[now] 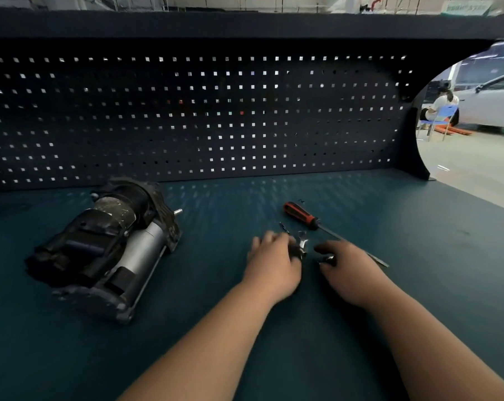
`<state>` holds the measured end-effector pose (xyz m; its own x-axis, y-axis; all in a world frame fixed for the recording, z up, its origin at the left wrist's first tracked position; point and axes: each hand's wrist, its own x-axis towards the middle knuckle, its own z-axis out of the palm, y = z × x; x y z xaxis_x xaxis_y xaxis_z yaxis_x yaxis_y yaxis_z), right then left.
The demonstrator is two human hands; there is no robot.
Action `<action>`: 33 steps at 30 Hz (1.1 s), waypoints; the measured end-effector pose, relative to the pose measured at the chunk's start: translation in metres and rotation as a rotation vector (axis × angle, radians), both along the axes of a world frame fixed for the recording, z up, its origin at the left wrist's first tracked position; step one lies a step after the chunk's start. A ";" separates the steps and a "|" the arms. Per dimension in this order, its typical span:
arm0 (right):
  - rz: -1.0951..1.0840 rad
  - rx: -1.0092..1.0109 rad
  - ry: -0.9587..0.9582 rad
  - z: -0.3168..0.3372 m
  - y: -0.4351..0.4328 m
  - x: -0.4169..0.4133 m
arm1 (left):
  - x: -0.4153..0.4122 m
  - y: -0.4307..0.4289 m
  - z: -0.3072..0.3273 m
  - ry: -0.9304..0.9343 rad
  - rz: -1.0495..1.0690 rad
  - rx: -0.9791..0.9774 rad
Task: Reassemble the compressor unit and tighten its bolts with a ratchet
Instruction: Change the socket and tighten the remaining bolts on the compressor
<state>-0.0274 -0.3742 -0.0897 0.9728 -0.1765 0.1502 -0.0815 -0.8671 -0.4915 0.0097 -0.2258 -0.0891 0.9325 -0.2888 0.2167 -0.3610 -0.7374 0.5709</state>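
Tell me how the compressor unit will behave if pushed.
The compressor unit likely feels heavy: a metal motor can and dark cast housings. It lies on its side, yet blocky end brackets should stop it rolling.

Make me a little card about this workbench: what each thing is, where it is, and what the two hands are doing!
bench: dark blue-green top, with a pegboard behind
compressor unit: lies on its side at the left; no hand touches it
screwdriver: red and black handle, lies beyond the hands
small metal parts: shiny, between the hands; too blurred to name
left hand: at the metal parts; grip too blurred to tell
right hand: beside them, over the screwdriver's shaft; grip too blurred to tell
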 end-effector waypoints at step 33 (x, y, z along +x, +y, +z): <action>-0.293 0.557 -0.294 0.005 -0.009 0.005 | -0.011 -0.040 0.012 -0.034 0.096 0.262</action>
<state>-0.0220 -0.3832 -0.0850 0.8061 -0.5528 0.2109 -0.0690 -0.4418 -0.8944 -0.0017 -0.2656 -0.0771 0.9518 -0.2502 0.1775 -0.2983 -0.8899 0.3450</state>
